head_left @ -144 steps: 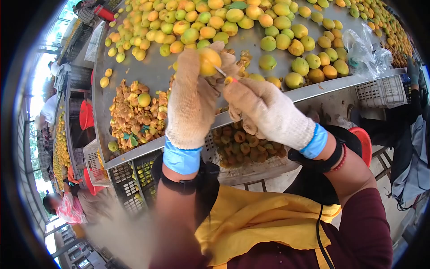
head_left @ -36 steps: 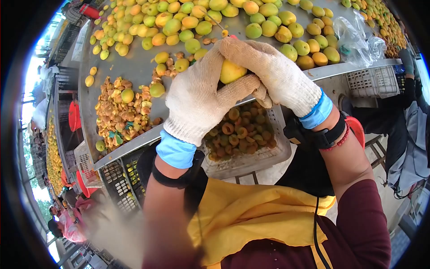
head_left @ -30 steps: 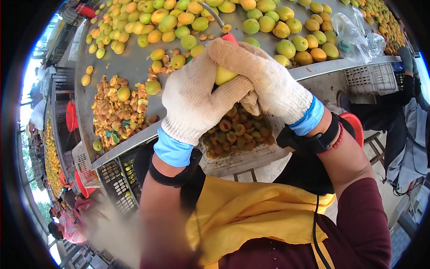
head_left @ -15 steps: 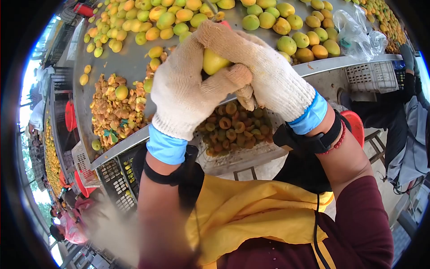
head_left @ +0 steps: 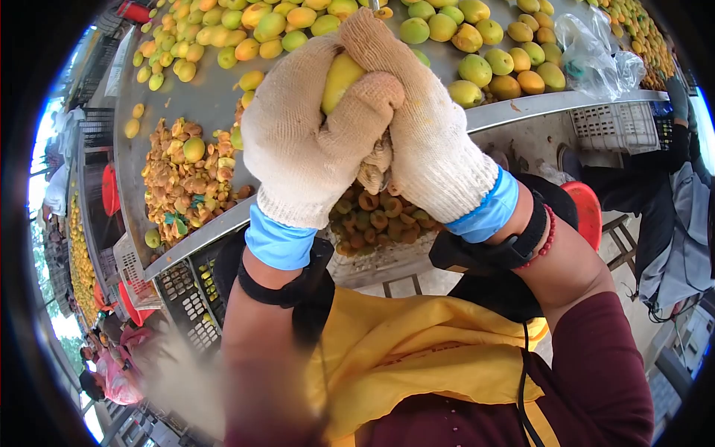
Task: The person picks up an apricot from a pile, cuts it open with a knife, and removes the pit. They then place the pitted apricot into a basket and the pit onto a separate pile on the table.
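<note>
Both hands wear white knit gloves, stained tan, over blue cuffs, and they are pressed together above the table's near edge. A yellow-green apricot (head_left: 342, 82) shows between them. My left hand (head_left: 298, 127) wraps the fruit from the left, its thumb bent across the front. My right hand (head_left: 421, 112) closes over it from the right, fingertips at the top. A thin metal piece (head_left: 375, 4) sticks out beyond the right fingertips; most of it is hidden. Under the wrists, a crate (head_left: 372, 276) holds hollowed fruit halves (head_left: 380, 220).
Whole apricots (head_left: 253, 26) lie on the metal table (head_left: 216, 89). A heap of brownish-orange fruit scraps (head_left: 182, 179) is at left, a clear plastic bag (head_left: 596, 63) at right. Black crates (head_left: 186, 298) stand below left. Another person's gloved hand (head_left: 678, 97) is at far right.
Both hands have shifted slightly left with the apricot, which now sits higher and more tilted between them. The right wrist has swung lower and left. The red bit behind the right fingers is now hidden.
</note>
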`<action>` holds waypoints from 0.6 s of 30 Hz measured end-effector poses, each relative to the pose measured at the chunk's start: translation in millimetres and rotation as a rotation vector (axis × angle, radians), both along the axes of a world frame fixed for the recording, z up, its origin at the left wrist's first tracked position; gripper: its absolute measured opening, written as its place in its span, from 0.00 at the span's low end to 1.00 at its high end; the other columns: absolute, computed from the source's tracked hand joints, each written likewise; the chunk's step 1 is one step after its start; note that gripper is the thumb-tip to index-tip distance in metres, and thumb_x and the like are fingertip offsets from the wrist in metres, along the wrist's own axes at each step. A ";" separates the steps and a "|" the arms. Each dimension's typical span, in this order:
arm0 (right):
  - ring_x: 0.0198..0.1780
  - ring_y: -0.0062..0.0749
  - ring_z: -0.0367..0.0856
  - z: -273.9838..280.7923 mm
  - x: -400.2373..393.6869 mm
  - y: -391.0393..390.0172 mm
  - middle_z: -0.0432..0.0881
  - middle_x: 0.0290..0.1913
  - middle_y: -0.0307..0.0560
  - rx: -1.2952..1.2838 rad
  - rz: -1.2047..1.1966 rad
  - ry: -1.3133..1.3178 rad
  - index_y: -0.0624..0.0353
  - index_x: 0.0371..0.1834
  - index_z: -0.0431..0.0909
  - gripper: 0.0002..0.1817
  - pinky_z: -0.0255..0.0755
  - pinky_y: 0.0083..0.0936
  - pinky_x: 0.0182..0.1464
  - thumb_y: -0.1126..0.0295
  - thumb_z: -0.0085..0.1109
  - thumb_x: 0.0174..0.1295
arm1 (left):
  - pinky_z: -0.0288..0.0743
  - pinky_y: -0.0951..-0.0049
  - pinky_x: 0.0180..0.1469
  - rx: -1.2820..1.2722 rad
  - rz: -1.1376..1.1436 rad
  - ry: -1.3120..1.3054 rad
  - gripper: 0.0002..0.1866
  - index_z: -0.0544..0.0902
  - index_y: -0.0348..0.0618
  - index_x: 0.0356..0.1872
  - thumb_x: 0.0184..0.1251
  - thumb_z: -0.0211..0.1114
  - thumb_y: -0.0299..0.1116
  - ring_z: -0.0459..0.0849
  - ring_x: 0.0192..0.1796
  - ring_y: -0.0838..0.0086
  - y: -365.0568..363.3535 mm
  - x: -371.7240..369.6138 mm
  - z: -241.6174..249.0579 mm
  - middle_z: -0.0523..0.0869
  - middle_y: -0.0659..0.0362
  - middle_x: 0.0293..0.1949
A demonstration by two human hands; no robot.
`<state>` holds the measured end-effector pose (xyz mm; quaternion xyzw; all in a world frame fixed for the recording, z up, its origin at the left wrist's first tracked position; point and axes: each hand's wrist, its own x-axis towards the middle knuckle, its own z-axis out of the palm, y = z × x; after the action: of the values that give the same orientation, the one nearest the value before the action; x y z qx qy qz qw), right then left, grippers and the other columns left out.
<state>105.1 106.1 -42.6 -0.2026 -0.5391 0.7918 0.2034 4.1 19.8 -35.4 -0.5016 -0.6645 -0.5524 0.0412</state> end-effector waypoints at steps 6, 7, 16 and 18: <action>0.14 0.28 0.76 7.1 -8.4 -11.9 0.78 0.22 0.42 -0.441 -0.107 0.008 0.58 0.48 0.77 0.24 0.70 0.25 0.16 0.45 0.58 0.76 | 0.83 0.68 0.43 0.024 0.032 0.005 0.15 0.90 0.38 0.44 0.65 0.76 0.39 0.89 0.36 0.67 -2.1 -1.6 -7.1 0.90 0.52 0.37; 0.14 0.28 0.75 7.8 -9.3 -15.4 0.77 0.21 0.42 -0.365 -0.193 -0.036 0.57 0.45 0.77 0.26 0.69 0.25 0.15 0.41 0.59 0.74 | 0.82 0.69 0.43 -0.022 0.041 -0.137 0.14 0.90 0.38 0.44 0.67 0.74 0.38 0.88 0.37 0.70 -3.2 0.6 -7.2 0.90 0.53 0.37; 0.28 0.33 0.84 -21.5 -12.9 5.5 0.85 0.36 0.47 -0.067 0.014 0.102 0.60 0.54 0.80 0.21 0.75 0.29 0.28 0.51 0.61 0.76 | 0.72 0.80 0.33 -0.052 0.021 -0.300 0.22 0.85 0.36 0.51 0.86 0.53 0.47 0.79 0.33 0.81 -1.2 -19.2 -6.9 0.87 0.58 0.45; 0.22 0.32 0.79 -11.2 -9.9 5.9 0.82 0.30 0.46 -0.071 -0.013 0.132 0.60 0.53 0.80 0.24 0.72 0.28 0.24 0.47 0.54 0.79 | 0.72 0.80 0.33 0.070 -0.048 -0.706 0.23 0.85 0.35 0.52 0.85 0.53 0.47 0.80 0.33 0.80 -1.0 -11.8 1.7 0.87 0.57 0.44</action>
<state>95.2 112.0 -53.9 -0.1605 -0.4950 0.8207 0.2361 -7.7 18.8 -33.7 -0.2932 -0.6063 -0.7152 -0.1867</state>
